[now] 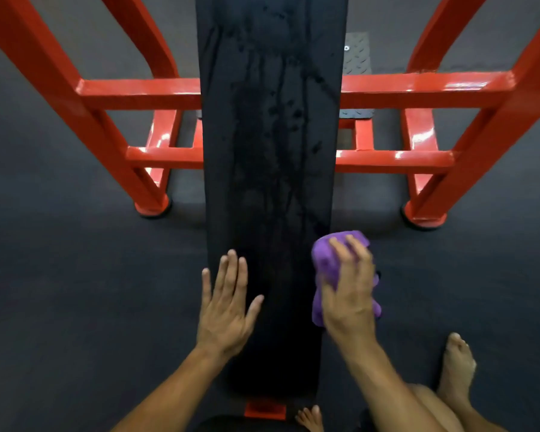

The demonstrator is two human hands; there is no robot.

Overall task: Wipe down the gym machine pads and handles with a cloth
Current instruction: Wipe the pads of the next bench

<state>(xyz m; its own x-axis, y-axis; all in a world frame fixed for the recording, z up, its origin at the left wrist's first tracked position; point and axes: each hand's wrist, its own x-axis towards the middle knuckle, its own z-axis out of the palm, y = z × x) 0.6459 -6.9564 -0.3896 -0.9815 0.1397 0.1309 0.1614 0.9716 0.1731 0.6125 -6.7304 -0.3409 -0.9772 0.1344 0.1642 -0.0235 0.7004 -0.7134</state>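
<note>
The wiping of the long black padded bench pad [270,182] is under way, judging by the wet streaks along it. The right hand [349,294] grips a bunched purple cloth [328,260] at the pad's near right edge — the left hand [228,304] lies flat, fingers straight, on the near left. Next, probably a sweep toward the far end. The red steel frame [418,88] flanks the pad; a bare foot [457,366] stands near right on the dark floor [75,275].

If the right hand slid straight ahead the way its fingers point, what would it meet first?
Probably only more of the wet black pad; the right hand, gripping the purple cloth, runs along its right edge. Depth is unclear.
</note>
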